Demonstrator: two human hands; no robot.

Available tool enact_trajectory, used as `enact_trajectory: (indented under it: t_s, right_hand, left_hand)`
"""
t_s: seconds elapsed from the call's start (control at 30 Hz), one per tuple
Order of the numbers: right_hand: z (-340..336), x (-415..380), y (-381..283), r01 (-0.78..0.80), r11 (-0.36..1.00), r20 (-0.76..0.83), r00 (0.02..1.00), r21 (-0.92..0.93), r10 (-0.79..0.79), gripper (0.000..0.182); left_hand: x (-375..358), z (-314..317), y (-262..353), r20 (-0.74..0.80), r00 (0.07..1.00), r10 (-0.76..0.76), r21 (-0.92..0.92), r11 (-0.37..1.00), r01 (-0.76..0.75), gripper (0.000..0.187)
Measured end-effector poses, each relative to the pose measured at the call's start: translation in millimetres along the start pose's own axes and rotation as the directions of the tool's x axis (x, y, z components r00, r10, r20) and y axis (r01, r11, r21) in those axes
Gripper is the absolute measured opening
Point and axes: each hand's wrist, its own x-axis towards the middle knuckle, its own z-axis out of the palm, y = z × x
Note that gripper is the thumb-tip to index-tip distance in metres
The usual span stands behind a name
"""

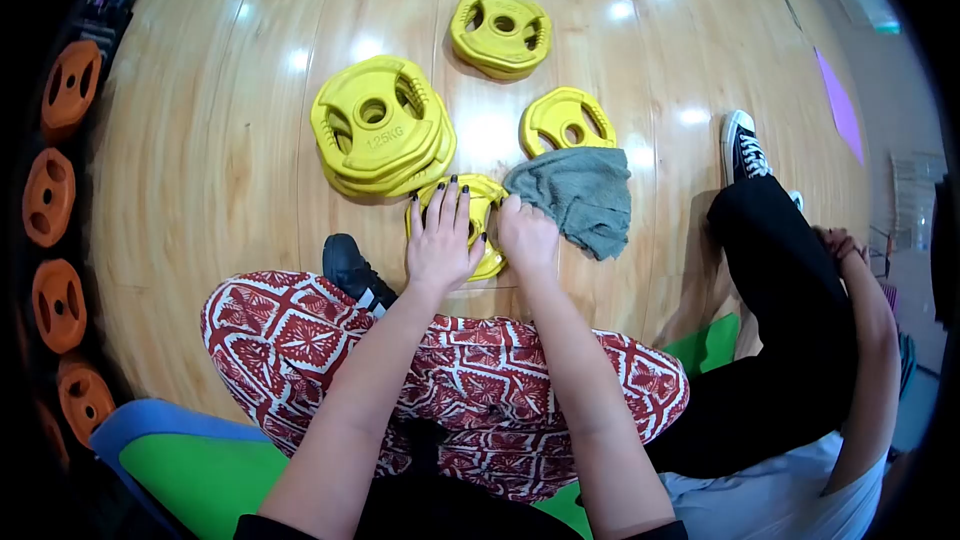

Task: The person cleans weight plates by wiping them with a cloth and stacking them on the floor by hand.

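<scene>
My left hand (440,245) lies flat with fingers stretched out on a yellow weight plate (487,192) on the floor before my crossed legs. At that plate's right edge, my right hand (528,235) is closed on the corner of a grey-green cloth (585,202). The cloth spreads to the right and covers the lower part of another yellow weight plate (545,120). Left of these stands a stack of yellow weight plates (385,145), the top one marked 1.25KG. My hands hide much of the nearest plate.
Farther ahead lies a small stack of yellow plates (500,30). Orange weight plates (60,305) line a rack on the left. A person in black trousers (790,270) sits close on my right. Under me is a green mat (200,470) on the wooden floor (250,140).
</scene>
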Motion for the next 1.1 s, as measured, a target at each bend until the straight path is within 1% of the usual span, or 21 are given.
enact_trajectory:
  t_s: [0.03, 0.07, 0.1, 0.17, 0.2, 0.33, 0.4, 0.43, 0.5, 0.53, 0.57, 0.63, 0.7, 0.77, 0.8, 0.87, 0.9, 0.97, 1.0, 1.03, 1.1]
  right_hand:
    - [0.6, 4.6, -1.1, -0.038, 0.999, 0.002, 0.999, -0.013, 0.038, 0.008]
    - [0.6, 10.4, 0.6, -0.066, 0.998, 0.048, 0.997, 0.003, 0.066, 0.009]
    - [0.6, 19.7, 2.3, -0.054, 0.999, 0.055, 0.997, 0.004, 0.053, 0.009]
    - [1.1, 33.8, 2.5, -0.110, 0.993, 0.120, 0.987, 0.034, 0.106, 0.009]
    - [-1.3, 34.5, 2.7, -0.111, 0.993, 0.150, 0.983, 0.038, 0.104, 0.009]
    - [-11.9, 18.7, 0.0, -0.109, 0.994, 0.175, 0.979, 0.011, 0.106, 0.008]
    - [-16.4, 8.5, -2.3, -0.102, 0.995, 0.256, 0.961, -0.018, 0.103, 0.006]
    - [-18.4, 0.8, -2.7, -0.112, 0.993, 0.251, 0.961, -0.023, 0.114, 0.006]
    - [-22.4, -13.6, -2.0, -0.091, 0.996, 0.318, 0.945, 0.020, 0.080, 0.006]
    - [-24.7, -20.7, 0.1, -0.031, 0.999, 0.344, 0.939, 0.010, 0.026, 0.007]
    - [-26.2, -27.2, 0.8, -0.041, 0.999, 0.340, 0.940, 0.003, 0.038, 0.007]
    - [-34.4, -39.0, -1.6, -0.037, 0.995, 0.444, 0.896, 0.097, -0.010, 0.008]
    - [-31.3, -38.4, -0.3, -0.041, 0.995, 0.419, 0.908, 0.093, -0.002, 0.008]
    - [-26.1, -33.3, -3.7, -0.040, 0.994, 0.300, 0.954, 0.106, 0.006, 0.007]
    - [-22.6, -31.1, -5.9, -0.039, 0.993, 0.306, 0.952, 0.111, 0.003, 0.007]
    - [-13.8, -20.5, -8.3, -0.078, 0.996, 0.280, 0.958, 0.051, 0.061, 0.007]
    - [-11.9, -16.6, -7.6, -0.075, 0.996, 0.284, 0.957, 0.055, 0.057, 0.007]
    - [-9.5, -10.6, -4.3, -0.016, 1.000, 0.108, 0.994, 0.027, 0.013, 0.008]
    - [-9.8, -6.0, -5.0, -0.022, 0.999, 0.068, 0.997, 0.025, 0.021, 0.009]
    - [-8.7, -3.8, -4.6, -0.019, 0.999, 0.071, 0.997, 0.029, 0.017, 0.009]
    - [-11.2, -1.6, -2.6, -0.004, 0.998, 0.018, 1.000, 0.068, 0.003, 0.009]
  left_hand:
    - [-0.7, -0.8, 0.1, 0.010, 1.000, -0.018, -0.007, 1.000, 0.018, 0.064]
    - [-0.3, -1.4, -0.2, 0.014, 1.000, -0.012, -0.033, 0.999, 0.013, 0.064]
    - [0.7, -1.5, -0.4, 0.015, 1.000, -0.005, -0.057, 0.998, 0.006, 0.064]
    - [0.3, -0.3, -1.3, 0.030, 0.999, -0.016, -0.067, 0.998, 0.018, 0.064]
    - [0.6, 0.3, -2.1, 0.015, 1.000, -0.012, -0.068, 0.998, 0.013, 0.063]
    - [1.1, 1.9, -1.5, -0.004, 1.000, -0.017, -0.065, 0.998, 0.017, 0.062]
    - [1.1, 3.1, -1.1, 0.002, 1.000, -0.028, -0.047, 0.999, 0.028, 0.061]
    - [0.3, 3.5, -1.3, -0.002, 1.000, -0.017, -0.048, 0.999, 0.017, 0.061]
    - [0.9, 4.0, -1.4, 0.000, 1.000, -0.024, -0.036, 0.999, 0.024, 0.061]
    - [0.3, 4.4, -1.3, -0.020, 1.000, -0.018, -0.035, 0.999, 0.017, 0.061]
    - [0.9, 5.5, -1.8, -0.023, 1.000, -0.006, -0.037, 0.999, 0.005, 0.061]
    - [0.3, 5.4, -1.9, -0.036, 0.999, -0.013, -0.036, 0.999, 0.011, 0.061]
    - [2.3, 3.6, -1.0, -0.013, 1.000, -0.008, -0.029, 1.000, 0.007, 0.060]
    - [1.5, 3.0, -2.2, 0.009, 1.000, -0.022, -0.057, 0.998, 0.022, 0.060]
    - [1.0, 4.2, -2.3, -0.030, 0.999, -0.014, -0.057, 0.998, 0.013, 0.061]
    - [1.3, 5.6, -2.8, -0.020, 1.000, -0.019, -0.063, 0.998, 0.018, 0.061]
    - [1.2, 5.4, -2.9, -0.013, 1.000, -0.019, -0.072, 0.997, 0.018, 0.062]
    - [1.3, 6.5, -3.4, -0.019, 1.000, -0.023, -0.065, 0.998, 0.021, 0.062]
    - [1.3, 6.9, -3.2, -0.030, 0.999, -0.019, -0.046, 0.999, 0.017, 0.062]
    - [1.2, 7.0, -2.9, -0.038, 0.999, -0.015, -0.028, 1.000, 0.014, 0.061]
    - [1.0, 5.6, -2.6, -0.014, 1.000, -0.019, -0.064, 0.998, 0.018, 0.062]
